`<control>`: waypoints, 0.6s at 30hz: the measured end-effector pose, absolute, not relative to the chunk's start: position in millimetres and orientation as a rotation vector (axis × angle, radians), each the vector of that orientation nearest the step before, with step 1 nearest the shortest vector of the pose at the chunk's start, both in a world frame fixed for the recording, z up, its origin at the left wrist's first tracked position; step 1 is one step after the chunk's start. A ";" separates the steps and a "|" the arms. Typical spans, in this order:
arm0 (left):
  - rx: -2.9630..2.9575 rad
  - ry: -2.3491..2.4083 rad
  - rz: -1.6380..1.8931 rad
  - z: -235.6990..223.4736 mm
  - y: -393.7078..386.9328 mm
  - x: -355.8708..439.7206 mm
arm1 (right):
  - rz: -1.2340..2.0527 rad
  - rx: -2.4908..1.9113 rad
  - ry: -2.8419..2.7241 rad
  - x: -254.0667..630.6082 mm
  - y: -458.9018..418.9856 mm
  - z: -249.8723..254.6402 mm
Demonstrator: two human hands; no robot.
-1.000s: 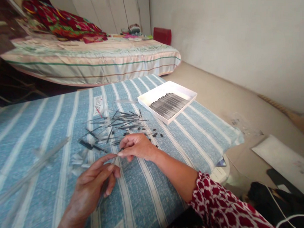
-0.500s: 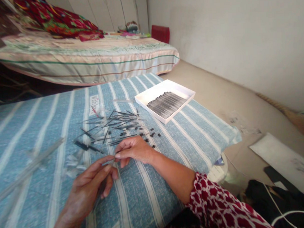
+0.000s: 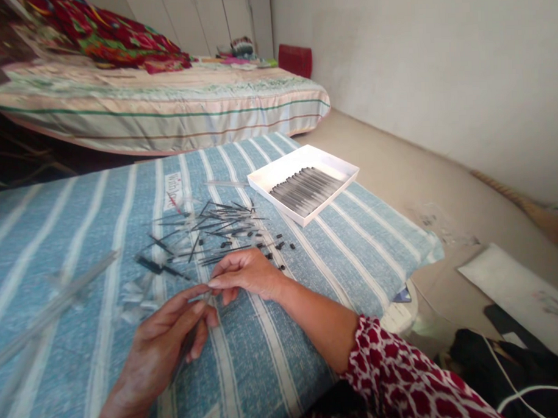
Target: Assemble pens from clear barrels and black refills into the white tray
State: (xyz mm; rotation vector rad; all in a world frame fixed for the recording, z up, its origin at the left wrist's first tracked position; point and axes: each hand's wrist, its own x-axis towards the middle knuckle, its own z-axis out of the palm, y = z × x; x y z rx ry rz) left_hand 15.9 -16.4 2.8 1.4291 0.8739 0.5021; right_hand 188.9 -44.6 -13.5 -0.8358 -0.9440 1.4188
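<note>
My left hand is closed around a slim, greyish see-through pen, mostly hidden by the fingers and palm. At its far end, my right hand pinches with thumb and forefinger, its fingertips touching those of the left. Whatever small part lies in that pinch is too covered to make out. Just beyond the hands, thin black pen refills lie in a loose heap. Several small black caps or plugs are scattered to the right of them. A white box holds a row of clear pens with black ends.
Blue-and-white striped cloth covers the work surface. Long clear strips lie at left, near crumpled clear plastic. A paper label sits behind the refills. Beyond stands a bed; a white sheet or bag lies on the floor at right.
Both hands keep nearly the same place and grip. The right fingertips have shifted very slightly to the left.
</note>
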 end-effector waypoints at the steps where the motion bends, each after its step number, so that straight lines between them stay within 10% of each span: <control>1: 1.434 0.872 0.507 2.1 -16.1 15.7 | 1.423 -0.842 -0.940 188.7 -44.7 -13.1; 18: 1.474 0.832 0.496 -2.2 -13.3 13.6 | 1.419 -0.836 -0.952 186.7 -43.7 -17.7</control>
